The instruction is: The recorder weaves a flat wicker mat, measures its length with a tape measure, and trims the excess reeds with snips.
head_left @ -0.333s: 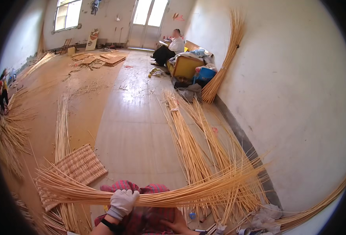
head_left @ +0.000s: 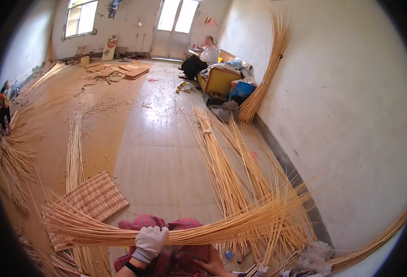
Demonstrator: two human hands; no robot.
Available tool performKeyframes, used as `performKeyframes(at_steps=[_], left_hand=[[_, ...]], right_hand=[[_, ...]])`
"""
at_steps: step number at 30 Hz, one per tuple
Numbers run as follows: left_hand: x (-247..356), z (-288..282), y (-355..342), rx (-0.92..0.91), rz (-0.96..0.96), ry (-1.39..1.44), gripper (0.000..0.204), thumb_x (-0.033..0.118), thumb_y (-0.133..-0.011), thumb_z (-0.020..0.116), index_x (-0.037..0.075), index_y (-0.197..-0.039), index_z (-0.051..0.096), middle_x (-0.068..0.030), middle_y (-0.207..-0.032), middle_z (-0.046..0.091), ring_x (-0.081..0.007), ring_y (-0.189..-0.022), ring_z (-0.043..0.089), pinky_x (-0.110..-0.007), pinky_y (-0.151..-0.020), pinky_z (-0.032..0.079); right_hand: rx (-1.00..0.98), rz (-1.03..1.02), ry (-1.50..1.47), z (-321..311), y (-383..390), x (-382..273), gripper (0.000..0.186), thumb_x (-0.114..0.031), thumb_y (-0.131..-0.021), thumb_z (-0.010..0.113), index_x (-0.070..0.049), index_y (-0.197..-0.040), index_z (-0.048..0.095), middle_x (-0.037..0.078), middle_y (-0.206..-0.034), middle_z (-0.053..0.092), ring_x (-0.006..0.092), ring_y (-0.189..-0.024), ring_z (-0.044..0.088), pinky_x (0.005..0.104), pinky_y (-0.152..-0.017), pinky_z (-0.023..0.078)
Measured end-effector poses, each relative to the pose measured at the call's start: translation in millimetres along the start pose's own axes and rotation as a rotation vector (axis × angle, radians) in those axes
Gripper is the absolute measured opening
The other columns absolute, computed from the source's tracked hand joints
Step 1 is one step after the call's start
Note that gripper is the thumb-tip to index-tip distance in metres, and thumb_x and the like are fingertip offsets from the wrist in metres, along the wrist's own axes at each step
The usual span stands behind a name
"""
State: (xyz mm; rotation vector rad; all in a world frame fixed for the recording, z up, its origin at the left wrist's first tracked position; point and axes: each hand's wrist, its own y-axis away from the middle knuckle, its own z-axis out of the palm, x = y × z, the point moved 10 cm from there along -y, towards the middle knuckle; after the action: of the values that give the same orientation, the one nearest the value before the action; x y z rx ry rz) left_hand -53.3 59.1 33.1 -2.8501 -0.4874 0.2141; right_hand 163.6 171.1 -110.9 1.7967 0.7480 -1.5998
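Wicker rods cross the striped cloth near its far edge, best steadied by the left hand, fingers wrapped firmly; the right hand's finger spread is unclear.

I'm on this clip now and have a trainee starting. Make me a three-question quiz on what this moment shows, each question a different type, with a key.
1. Open: What does the gloved left hand grip?
2. True or false: The right hand is gloved too.
3. Fill in the blank: The woven panel lies on the ____ side of the picture.

Key:
1. A bundle of thin canes
2. False; it is bare
3. left
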Motion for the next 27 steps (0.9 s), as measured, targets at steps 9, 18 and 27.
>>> performKeyframes(at_steps=[9, 18, 27], left_hand=[[2.5, 3.6, -2.9, 0.005, 0.002, 0.014, 0.013, 0.023, -0.092, 0.056, 0.014, -0.102, 0.056, -0.0028, -0.076, 0.058, -0.0222, -0.067, 0.064, -0.041, -0.058, 0.046], [2.7, 6.6, -5.5, -0.006, -0.023, 0.031, 0.014, 0.022, -0.089, 0.059, 0.015, -0.1, 0.057, -0.0042, -0.076, 0.057, -0.0241, -0.069, 0.062, -0.042, -0.061, 0.044], [2.5, 6.3, -7.6, -0.01, -0.021, 0.038, 0.013, 0.022, -0.09, 0.058, 0.015, -0.101, 0.057, -0.0044, -0.076, 0.057, -0.0239, -0.069, 0.063, -0.042, -0.061, 0.044]], right_hand=[[0.017, 0.418, -0.109, -5.3, 14.1, 27.8, 0.097, -0.025, -0.079, 0.091, -0.004, -0.156, 0.035, 0.016, -0.131, 0.059, 0.0285, -0.117, 0.063, 0.041, -0.098, 0.055], [0.081, 0.029, 0.107, -16.3, 4.6, 16.8, 0.103, -0.03, -0.077, 0.092, -0.003, -0.157, 0.033, 0.018, -0.138, 0.055, 0.0287, -0.124, 0.059, 0.0415, -0.104, 0.051], [0.145, -0.03, 0.119, -23.2, 2.6, 24.5, 0.104, -0.032, -0.076, 0.093, -0.001, -0.157, 0.033, 0.019, -0.139, 0.053, 0.0297, -0.126, 0.058, 0.0417, -0.106, 0.05]])
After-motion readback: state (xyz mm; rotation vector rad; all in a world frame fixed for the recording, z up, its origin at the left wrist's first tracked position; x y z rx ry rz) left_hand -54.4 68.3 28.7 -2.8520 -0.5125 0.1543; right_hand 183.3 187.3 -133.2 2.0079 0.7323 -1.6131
